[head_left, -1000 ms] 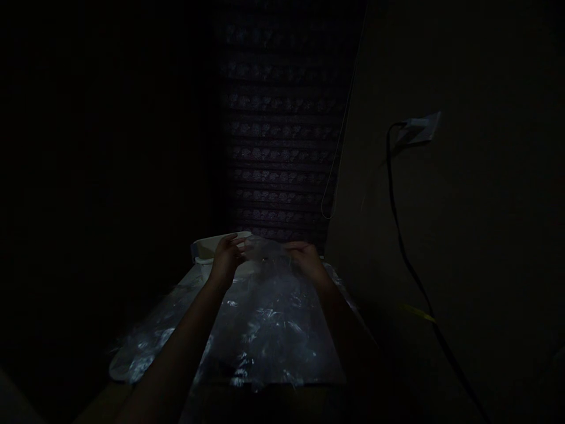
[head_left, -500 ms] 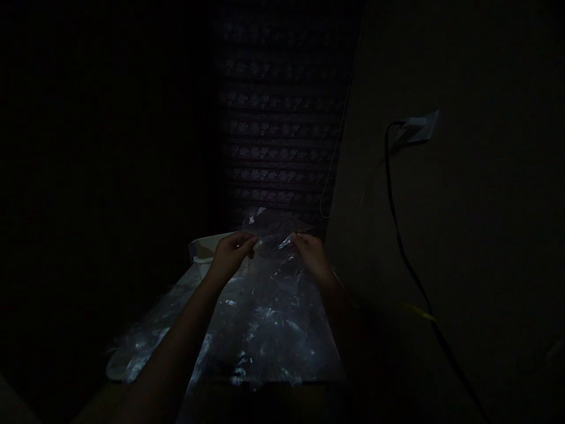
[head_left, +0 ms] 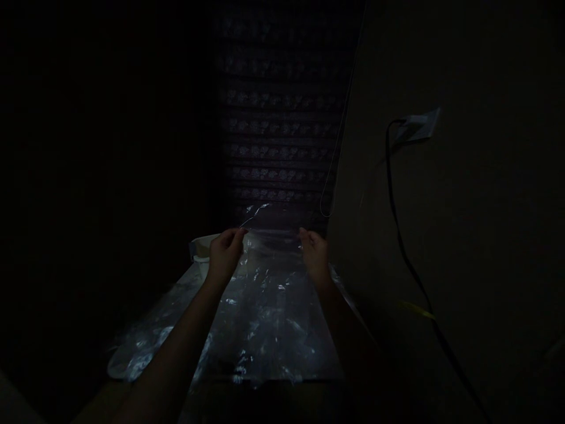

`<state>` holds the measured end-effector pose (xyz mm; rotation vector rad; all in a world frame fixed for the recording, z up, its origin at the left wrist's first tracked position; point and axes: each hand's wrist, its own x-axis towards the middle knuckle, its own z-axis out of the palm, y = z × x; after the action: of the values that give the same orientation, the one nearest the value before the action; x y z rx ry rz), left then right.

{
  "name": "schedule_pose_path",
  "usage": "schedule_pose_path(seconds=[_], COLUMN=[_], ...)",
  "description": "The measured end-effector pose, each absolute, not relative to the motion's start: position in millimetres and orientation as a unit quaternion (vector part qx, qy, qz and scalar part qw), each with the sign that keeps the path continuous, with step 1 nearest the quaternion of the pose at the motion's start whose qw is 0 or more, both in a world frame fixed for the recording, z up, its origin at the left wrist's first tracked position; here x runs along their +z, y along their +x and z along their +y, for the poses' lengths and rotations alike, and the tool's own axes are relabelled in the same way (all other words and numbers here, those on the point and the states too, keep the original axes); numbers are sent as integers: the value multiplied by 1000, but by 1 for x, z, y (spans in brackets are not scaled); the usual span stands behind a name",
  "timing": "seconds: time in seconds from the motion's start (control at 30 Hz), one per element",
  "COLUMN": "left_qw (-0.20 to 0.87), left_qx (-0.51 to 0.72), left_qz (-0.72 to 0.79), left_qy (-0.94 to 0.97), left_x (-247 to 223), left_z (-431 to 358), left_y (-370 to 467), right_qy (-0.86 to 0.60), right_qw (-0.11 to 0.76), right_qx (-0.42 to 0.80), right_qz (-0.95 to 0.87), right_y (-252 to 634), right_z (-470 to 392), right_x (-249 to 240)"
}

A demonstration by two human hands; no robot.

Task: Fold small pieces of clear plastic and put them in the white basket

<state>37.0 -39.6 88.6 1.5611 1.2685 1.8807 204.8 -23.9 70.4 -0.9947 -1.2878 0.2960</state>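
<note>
Head camera view: a thin, clear, glossy plastic sheet point(head_left: 274, 242) spans the frame centre. The left hand point(head_left: 226, 252) pinches its left edge between thumb and fingers; the right hand point(head_left: 315, 252) pinches its right edge. Expected handling: very light, limp, slippery, easily torn; grip near the corners. Below, crumpled clear plastic film point(head_left: 260, 330) covers a pale tabletop point(head_left: 116, 368). A white, open-topped tub point(head_left: 203, 267) stands at centre-left, partly behind the left hand.
</note>
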Motion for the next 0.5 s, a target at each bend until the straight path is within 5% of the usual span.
schedule_pose_path(seconds=[0.23,0.5], left_qw=[199,357], left_qx=[662,641], left_qz=[462,369], left_qy=[555,571], left_x=[87,86], left_z=[-40,-38], left_y=[35,31], right_qy=[-443,-426], right_qw=[679,643], right_qx=[98,164], right_qz=[-577,-615], right_y=[206,209], right_z=[-26,-26], right_x=[70,67])
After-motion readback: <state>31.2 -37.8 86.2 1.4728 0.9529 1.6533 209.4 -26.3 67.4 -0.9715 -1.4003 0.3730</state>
